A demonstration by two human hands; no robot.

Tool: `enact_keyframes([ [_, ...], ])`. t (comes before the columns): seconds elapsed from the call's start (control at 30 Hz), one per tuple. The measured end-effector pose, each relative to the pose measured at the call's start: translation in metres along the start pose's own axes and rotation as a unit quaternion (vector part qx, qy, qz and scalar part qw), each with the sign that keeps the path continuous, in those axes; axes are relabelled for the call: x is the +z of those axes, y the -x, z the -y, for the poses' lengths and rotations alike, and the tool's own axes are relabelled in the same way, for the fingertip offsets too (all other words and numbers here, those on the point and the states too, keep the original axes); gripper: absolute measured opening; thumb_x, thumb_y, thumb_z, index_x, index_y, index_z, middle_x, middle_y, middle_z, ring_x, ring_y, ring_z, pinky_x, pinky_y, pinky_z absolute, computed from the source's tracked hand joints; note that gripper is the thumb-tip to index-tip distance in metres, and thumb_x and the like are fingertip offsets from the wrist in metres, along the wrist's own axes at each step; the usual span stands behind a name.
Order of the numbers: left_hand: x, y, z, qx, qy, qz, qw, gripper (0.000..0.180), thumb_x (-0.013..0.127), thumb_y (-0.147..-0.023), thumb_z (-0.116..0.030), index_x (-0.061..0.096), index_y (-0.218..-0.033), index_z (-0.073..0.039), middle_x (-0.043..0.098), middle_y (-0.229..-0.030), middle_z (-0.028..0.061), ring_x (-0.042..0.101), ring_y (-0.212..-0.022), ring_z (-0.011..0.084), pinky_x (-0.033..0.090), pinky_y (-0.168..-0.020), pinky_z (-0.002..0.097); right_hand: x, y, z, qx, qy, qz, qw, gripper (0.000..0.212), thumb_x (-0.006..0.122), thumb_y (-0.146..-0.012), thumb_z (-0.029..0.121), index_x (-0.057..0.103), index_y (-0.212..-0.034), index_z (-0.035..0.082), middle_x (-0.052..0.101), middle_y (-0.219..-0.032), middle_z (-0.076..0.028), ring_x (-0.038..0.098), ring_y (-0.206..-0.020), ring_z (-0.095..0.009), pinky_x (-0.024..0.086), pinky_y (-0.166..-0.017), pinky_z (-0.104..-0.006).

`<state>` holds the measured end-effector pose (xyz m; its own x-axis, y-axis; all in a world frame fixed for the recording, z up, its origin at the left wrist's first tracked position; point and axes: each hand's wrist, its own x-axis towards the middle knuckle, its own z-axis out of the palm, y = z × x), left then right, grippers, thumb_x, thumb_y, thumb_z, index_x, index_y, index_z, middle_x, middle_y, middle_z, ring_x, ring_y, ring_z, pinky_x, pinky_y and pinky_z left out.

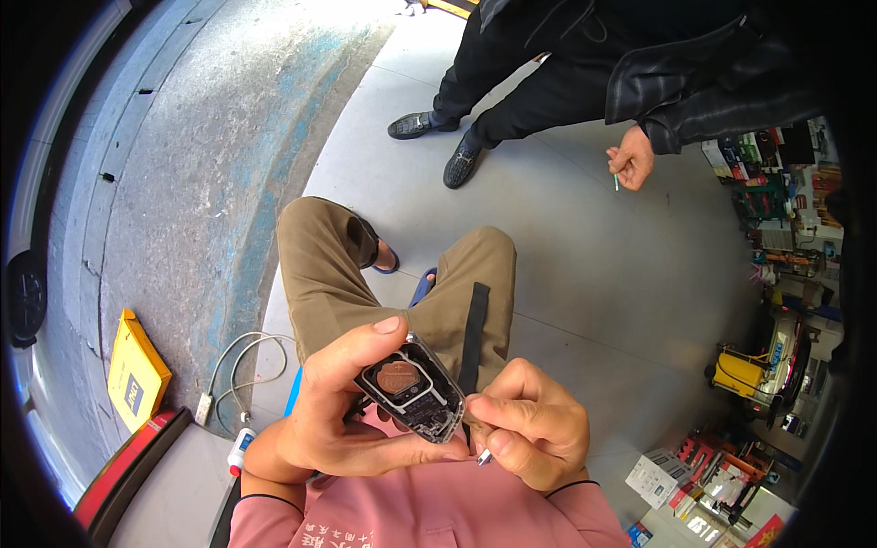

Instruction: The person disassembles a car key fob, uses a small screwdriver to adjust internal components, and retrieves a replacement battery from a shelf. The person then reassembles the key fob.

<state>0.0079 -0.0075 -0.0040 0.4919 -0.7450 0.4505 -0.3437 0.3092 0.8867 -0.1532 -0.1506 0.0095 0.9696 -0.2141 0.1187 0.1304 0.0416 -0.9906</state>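
Beneath both figures lies a pale tiled floor [585, 247], edged at left by rough grey pavement [228, 137]. On the tiles stands a second person [566, 91] in dark clothes, one hand [632, 157] lowered. The wearer's brown trousers [315, 265] show bent knees set apart, as in sitting, which lets the forearms meet above the lap. A yellow box [137, 370] rests tilted at far left, well apart from the hands. The left hand [320, 420] is closed, its digits along opposite edges of an open black case [437, 422]; the grip presumably steadies the case and turns its interior up to the eye. The right hand [539, 425] is closed in a pinch of thumb and fingers at the case's right end. The case itself is held over the lap, low and central in the view. Inside it sits a copper-coloured disc [397, 376]. From the right-hand pinch, probably chosen for fine control, projects a slim silver-tipped piece [485, 457]; whether it touches the case cannot be told. Counted: two people, two dark shoes [463, 166], two blue sandals [423, 289], one box, one case, one disc, one silver-tipped piece, and one white stick [617, 183] between the second person's fingers.
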Motion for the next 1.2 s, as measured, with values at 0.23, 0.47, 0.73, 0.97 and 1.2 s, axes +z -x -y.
enact_keyframes([
  [0.23,-0.001,0.002,-0.001,0.018,0.006,0.012,1.000,0.092,0.085,-0.067,0.002,0.027,-0.139,0.008,0.059,-0.104,0.0172,0.067,-0.082,0.0184,0.053,-0.065,0.0273,0.008,0.000,0.008,0.082,0.065,-0.070,0.992,0.022,0.060,-0.090,0.003,0.064,-0.111,-0.004,0.055,-0.093,-0.015,0.060,-0.071,-0.016,0.049,-0.061,-0.0259],
  [0.47,0.006,0.008,0.009,0.053,-0.024,-0.035,0.998,0.091,0.087,-0.065,0.002,0.029,-0.134,0.013,0.048,-0.119,0.0208,0.066,-0.079,0.0184,0.052,-0.062,0.0269,0.020,0.004,0.004,-0.006,0.128,-0.127,0.984,0.023,0.068,-0.084,-0.003,0.064,-0.107,-0.005,0.057,-0.091,-0.011,0.053,-0.067,-0.012,0.044,-0.054,-0.0230],
  [0.73,0.004,0.009,0.005,0.012,-0.003,-0.024,1.000,0.087,0.088,-0.063,0.003,0.032,-0.130,0.006,0.054,-0.104,0.0171,0.066,-0.078,0.0173,0.050,-0.060,0.0251,0.017,-0.001,-0.010,-0.054,0.069,-0.123,0.988,0.022,0.068,-0.084,-0.003,0.064,-0.105,-0.001,0.057,-0.092,-0.011,0.058,-0.071,-0.012,0.051,-0.060,-0.0228],
  [0.97,0.001,0.010,0.003,0.001,0.013,-0.014,1.000,0.083,0.088,-0.063,0.003,0.034,-0.126,0.005,0.056,-0.097,0.0144,0.066,-0.077,0.0161,0.051,-0.061,0.0249,0.020,0.006,-0.010,-0.057,0.118,-0.128,0.983,0.022,0.070,-0.082,-0.003,0.065,-0.103,-0.002,0.057,-0.092,-0.011,0.054,-0.066,-0.011,0.045,-0.050,-0.0221],
  [1.2,-0.003,0.009,0.000,-0.025,0.034,0.033,0.999,0.082,0.088,-0.064,0.000,0.033,-0.125,0.004,0.058,-0.096,0.0171,0.069,-0.080,0.0207,0.053,-0.063,0.0260,0.024,0.001,0.000,-0.108,0.175,-0.141,0.968,0.017,0.067,-0.083,-0.001,0.062,-0.098,-0.005,0.052,-0.085,-0.014,0.054,-0.057,-0.013,0.048,-0.051,-0.0247],
])
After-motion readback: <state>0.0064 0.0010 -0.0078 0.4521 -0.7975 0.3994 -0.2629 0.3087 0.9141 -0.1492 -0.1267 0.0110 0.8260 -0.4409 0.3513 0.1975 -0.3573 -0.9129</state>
